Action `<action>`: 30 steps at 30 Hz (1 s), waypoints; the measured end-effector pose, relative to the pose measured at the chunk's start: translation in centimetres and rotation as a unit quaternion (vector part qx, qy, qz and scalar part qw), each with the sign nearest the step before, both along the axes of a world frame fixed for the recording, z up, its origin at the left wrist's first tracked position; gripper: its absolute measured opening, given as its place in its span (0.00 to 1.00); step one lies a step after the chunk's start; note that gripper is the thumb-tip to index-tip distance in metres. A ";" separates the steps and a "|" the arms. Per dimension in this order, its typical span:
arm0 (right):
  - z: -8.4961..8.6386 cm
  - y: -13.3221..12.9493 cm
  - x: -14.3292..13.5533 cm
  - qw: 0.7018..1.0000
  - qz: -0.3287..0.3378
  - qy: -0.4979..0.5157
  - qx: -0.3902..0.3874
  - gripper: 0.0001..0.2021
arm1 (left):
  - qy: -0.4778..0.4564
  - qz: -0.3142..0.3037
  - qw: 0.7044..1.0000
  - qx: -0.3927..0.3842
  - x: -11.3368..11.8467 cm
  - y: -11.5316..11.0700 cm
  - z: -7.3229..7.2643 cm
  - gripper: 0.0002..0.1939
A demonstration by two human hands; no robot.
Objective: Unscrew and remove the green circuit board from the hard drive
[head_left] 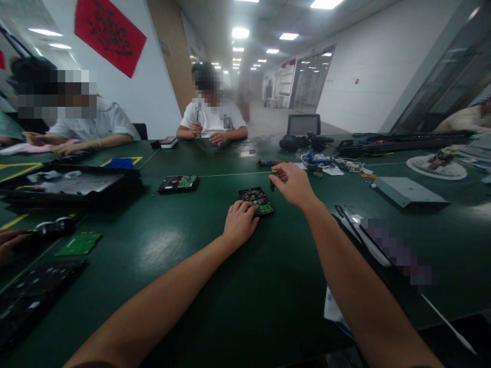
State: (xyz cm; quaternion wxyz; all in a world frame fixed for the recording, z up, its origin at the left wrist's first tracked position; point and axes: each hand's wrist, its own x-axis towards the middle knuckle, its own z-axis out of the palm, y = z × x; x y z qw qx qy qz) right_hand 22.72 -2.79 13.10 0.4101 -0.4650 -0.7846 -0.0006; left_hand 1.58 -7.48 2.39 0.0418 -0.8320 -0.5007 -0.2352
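Note:
A black hard drive with a green circuit board (262,205) lies on the dark green table (199,230) in front of me. My left hand (240,221) rests on its near left edge, the fingers curled over it. Just right of the drive and above the table, my right hand (293,184) pinches a small screwdriver (272,185) with a yellow top; its shaft points down. A second drive (178,183) lies to the left, apart from both hands.
At left are a black tray (69,186), a loose green board (79,244) and another person's hand (11,243). A grey metal box (410,192), a phone-like pouch (395,250), cables (316,160) and a white fan grille (436,167) lie right. People sit across the table.

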 end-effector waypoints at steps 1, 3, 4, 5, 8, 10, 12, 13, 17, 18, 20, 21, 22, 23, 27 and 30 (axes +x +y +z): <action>0.0 0.0 0.0 1.000 -0.004 0.000 0.007 0.10 | 0.001 0.000 1.000 0.000 0.0 0.0 0.0 0.16; -0.1 0.1 0.0 1.000 -0.013 0.007 0.013 0.09 | 0.002 -0.001 1.000 0.001 0.0 0.0 0.0 0.16; -0.1 0.1 0.0 1.000 -0.017 0.014 0.012 0.09 | 0.002 -0.002 1.000 0.001 0.0 0.0 0.0 0.16; -0.1 0.0 0.0 1.000 -0.018 0.022 0.008 0.09 | 0.001 -0.003 1.000 0.001 0.0 0.0 0.0 0.16; 0.0 0.0 0.0 0.999 -0.008 0.035 -0.002 0.09 | -0.002 -0.003 1.000 0.001 0.0 0.0 0.0 0.16; 0.0 -0.1 0.0 1.000 -0.005 0.030 0.003 0.07 | -0.003 -0.004 1.000 0.002 0.0 0.0 0.0 0.16; 0.0 -0.1 0.0 1.000 -0.008 0.027 0.009 0.06 | -0.003 -0.004 1.000 0.001 0.0 0.0 0.0 0.16; -0.1 0.0 0.0 1.000 -0.006 0.028 0.009 0.06 | -0.003 -0.004 1.000 0.000 0.0 0.0 0.0 0.16; -0.2 0.0 0.0 0.999 0.014 0.033 -0.006 0.08 | -0.008 -0.003 1.000 -0.004 0.0 0.0 0.0 0.16; -0.1 0.0 0.0 0.999 0.016 0.031 -0.006 0.08 | -0.009 -0.004 1.000 -0.004 0.0 0.0 0.0 0.16; -0.1 0.0 0.0 1.000 0.013 0.022 0.000 0.07 | -0.008 -0.004 1.000 -0.002 0.0 0.1 -0.1 0.16; 0.0 -0.1 0.0 1.000 0.010 0.018 0.005 0.07 | -0.007 -0.004 1.000 0.000 0.0 0.1 -0.1 0.15; 0.0 -0.1 0.0 1.000 0.009 0.015 0.009 0.08 | -0.006 -0.004 1.000 0.002 0.0 0.1 -0.1 0.15; -0.1 0.0 0.0 1.000 0.008 0.013 0.011 0.08 | -0.006 -0.004 1.000 0.004 0.0 0.1 -0.2 0.16; -0.3 0.2 0.0 0.999 -0.001 0.037 0.001 0.09 | -0.007 -0.004 1.000 0.003 0.0 0.0 -0.2 0.16; -0.4 0.3 0.1 0.998 -0.004 0.056 -0.009 0.10 | -0.004 0.001 1.000 -0.002 0.0 0.1 -0.2 0.16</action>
